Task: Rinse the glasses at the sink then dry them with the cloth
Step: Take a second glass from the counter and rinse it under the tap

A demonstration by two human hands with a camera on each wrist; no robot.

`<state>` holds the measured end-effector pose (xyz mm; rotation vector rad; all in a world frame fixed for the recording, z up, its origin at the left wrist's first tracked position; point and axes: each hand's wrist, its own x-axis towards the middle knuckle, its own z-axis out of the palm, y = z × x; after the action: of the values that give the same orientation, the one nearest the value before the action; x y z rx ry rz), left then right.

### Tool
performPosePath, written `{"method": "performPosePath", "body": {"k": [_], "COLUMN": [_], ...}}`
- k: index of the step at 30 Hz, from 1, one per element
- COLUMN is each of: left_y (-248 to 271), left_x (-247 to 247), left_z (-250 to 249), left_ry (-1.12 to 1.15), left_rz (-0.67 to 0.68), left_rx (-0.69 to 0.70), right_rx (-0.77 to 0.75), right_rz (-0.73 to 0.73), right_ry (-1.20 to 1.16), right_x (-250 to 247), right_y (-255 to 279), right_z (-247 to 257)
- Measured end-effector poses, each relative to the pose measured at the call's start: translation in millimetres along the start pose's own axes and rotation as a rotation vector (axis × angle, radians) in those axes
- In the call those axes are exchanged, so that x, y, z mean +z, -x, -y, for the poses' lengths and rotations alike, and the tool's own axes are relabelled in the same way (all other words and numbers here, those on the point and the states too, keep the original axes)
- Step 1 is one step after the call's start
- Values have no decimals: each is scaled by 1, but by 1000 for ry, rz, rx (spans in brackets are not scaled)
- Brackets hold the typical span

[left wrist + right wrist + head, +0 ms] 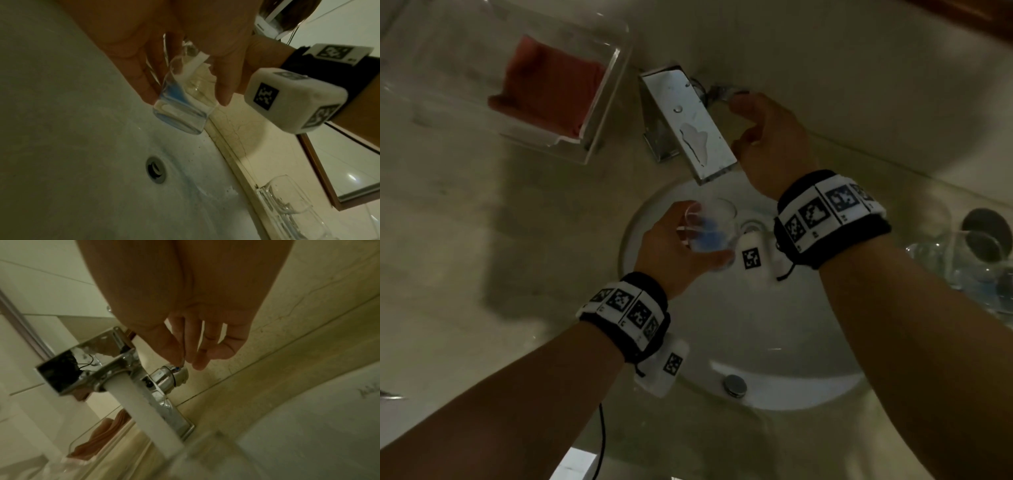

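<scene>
L hand fingers curled rnd glass, over sink, under tap | R hand pinching lever, water running | red cloth in clear tray left of tap

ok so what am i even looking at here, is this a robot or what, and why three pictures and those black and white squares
There is no robot. These are a person's two bare hands, wearing wristbands with printed marker squares. The large top-down picture comes from a camera on the head. The other two come from cameras on each wrist, looking along the fingers.

The left hand holds a small clear glass over the white sink basin, below the chrome faucet. The right hand pinches the faucet handle. The right wrist view shows a white stream of water running from the faucet.

On the stone counter sit a clear tray with a folded red cloth inside, and other glasses on the right.
</scene>
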<state>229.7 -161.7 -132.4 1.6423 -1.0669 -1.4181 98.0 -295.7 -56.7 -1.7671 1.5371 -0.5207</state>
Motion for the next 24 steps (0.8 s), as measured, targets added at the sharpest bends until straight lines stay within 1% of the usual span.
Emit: {"method": "performPosePath", "body": {"k": [3, 4, 7, 9, 12, 14, 16, 17, 18, 19, 20, 22, 24], "left_y": [-4, -5, -9, -12, -16, -19, -21, -24, -27, -28, -28, -28, -28], "left_x": [-2, -2, -1, -2, -5, -5, -5, -4, -4, -4, -3, -3, 0], "left_z": [0, -1, -2, -3, -2, 0, 0, 2, 4, 5, 5, 7, 5], "left_ry": [53, 43, 45, 18, -5, -11, 47, 135, 190, 205, 149, 46, 66], "left_rz": [-19, -31, -58, -74, -104, -103, -63, -48, -33, -32, -36, -44, -11], "left_rx": [-23, -17, -14, 2, 46, 38, -8, -66, -93, -94, -81, -118, -259], "right_rx": [31, 58, 163, 186, 198, 215, 221, 222, 226, 242, 267, 383, 519], "right_rz": [14, 42, 195, 254, 277, 269, 257, 255, 258, 267, 284, 294, 285], "right_ry": [-58, -75, -94, -86, -164, -200, -220, -231, -235, -231, -226, -272, -319], "right_x": [3, 4, 12, 22, 35, 41, 40, 40, 39, 39, 39, 40, 40], "right_y": [2, 4, 23, 39, 56, 60, 63, 64, 63, 63, 62, 59, 58], "right_z": [-8, -13, -31, -42, -49, -53, -53, -53, -54, -55, -55, -59, -62]}}
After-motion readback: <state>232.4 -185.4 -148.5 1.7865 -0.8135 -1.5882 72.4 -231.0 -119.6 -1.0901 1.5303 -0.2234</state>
